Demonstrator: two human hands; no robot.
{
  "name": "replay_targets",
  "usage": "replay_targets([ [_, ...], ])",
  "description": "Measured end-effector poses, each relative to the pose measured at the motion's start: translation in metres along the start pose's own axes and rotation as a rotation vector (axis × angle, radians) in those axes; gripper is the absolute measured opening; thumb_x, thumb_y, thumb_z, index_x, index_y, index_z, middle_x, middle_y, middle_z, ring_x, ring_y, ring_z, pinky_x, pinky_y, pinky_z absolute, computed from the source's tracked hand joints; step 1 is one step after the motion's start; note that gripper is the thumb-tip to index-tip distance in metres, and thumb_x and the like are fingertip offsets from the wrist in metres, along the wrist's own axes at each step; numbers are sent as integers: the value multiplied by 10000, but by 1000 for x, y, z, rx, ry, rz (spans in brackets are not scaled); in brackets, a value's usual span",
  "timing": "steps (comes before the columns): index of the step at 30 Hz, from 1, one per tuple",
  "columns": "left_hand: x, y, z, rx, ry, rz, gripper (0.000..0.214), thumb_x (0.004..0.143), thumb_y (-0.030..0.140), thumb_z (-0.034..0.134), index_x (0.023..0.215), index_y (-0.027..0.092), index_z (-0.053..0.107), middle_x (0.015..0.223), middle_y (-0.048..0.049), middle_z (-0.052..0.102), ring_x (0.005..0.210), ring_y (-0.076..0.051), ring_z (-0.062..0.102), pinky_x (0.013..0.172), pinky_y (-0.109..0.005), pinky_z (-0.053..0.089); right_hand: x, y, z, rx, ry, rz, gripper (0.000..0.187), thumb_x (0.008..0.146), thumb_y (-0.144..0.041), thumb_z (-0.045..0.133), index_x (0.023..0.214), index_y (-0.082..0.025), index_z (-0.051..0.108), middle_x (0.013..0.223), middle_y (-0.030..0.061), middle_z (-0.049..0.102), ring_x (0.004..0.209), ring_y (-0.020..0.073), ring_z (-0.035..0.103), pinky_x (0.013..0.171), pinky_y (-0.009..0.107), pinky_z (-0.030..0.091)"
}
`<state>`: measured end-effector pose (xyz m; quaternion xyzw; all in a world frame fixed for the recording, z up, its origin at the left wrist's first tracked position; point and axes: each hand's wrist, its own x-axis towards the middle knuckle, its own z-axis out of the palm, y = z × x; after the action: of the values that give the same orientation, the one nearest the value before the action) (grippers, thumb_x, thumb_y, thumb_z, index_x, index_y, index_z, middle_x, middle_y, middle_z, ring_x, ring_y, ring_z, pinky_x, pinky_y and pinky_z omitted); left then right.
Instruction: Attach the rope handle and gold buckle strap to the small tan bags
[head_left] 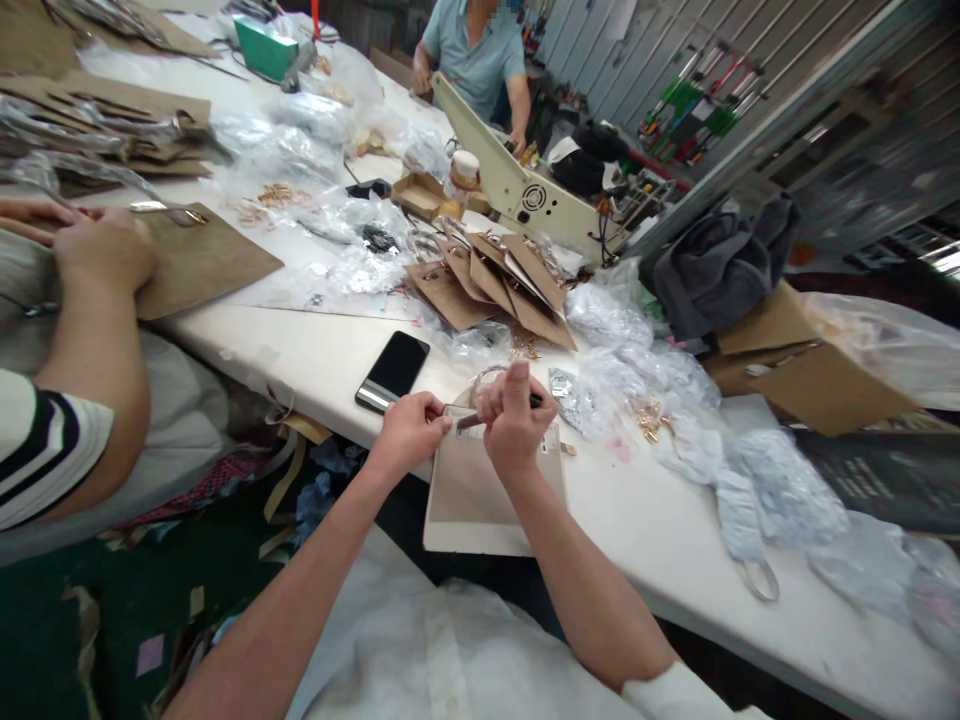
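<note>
On the cluttered white surface [315, 360], the left hand [409, 430] and right hand [516, 415] both pinch a small metal clip [469, 421], lying crosswise between them above the brown card [469, 495].

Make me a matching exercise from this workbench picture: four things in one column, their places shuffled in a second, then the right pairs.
Things:
1. black smartphone
2. teal green box
3. dark grey bundled cloth
4. fanned brown cardboard cards

Places:
A. far end of the white table, top of the picture
B. middle of the table, in front of the cream machine
C. just left of the person's left hand
D. on the right, above a brown cardboard box

Pairs: 1-C, 2-A, 3-D, 4-B
</note>
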<state>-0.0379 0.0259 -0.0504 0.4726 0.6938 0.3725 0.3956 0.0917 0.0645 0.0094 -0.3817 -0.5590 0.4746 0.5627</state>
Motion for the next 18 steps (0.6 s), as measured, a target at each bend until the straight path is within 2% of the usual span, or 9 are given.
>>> replay_targets([
  [3,-1,-3,3,-10,30,15,39,841,221,744,816,194,758,808,-20,781,778,-192,693,732,-305,444,5,-1,4,87,97,-83,642,1055,-618,676,614,-255,383,522,-78,338,410,101,366,417,283,288],
  [9,2,-4,5,8,26,22,36,831,208,741,797,202,749,794,-17,775,775,-192,688,741,-307,447,-7,15,3,-33,45,-47,629,1021,-653,695,601,-263,436,526,-50,418,447,126,421,442,297,355],
  [13,2,-3,3,36,24,1,33,831,209,739,801,200,750,792,-25,776,776,-191,688,728,-301,449,3,16,5,132,59,23,658,971,-691,743,608,-257,408,522,-76,371,429,101,357,418,268,317],
  [16,2,-7,2,31,14,13,50,840,236,729,831,193,751,815,-33,782,785,-193,692,730,-297,464,20,-4,-10,315,88,126,692,969,-710,737,616,-256,353,519,-106,290,402,73,238,372,240,223],
  [18,2,-12,2,-1,6,52,89,849,265,712,860,190,756,823,-35,783,785,-193,695,738,-297,479,31,-24,-38,362,129,125,697,979,-685,743,631,-255,320,529,-117,256,405,64,182,358,225,188],
])
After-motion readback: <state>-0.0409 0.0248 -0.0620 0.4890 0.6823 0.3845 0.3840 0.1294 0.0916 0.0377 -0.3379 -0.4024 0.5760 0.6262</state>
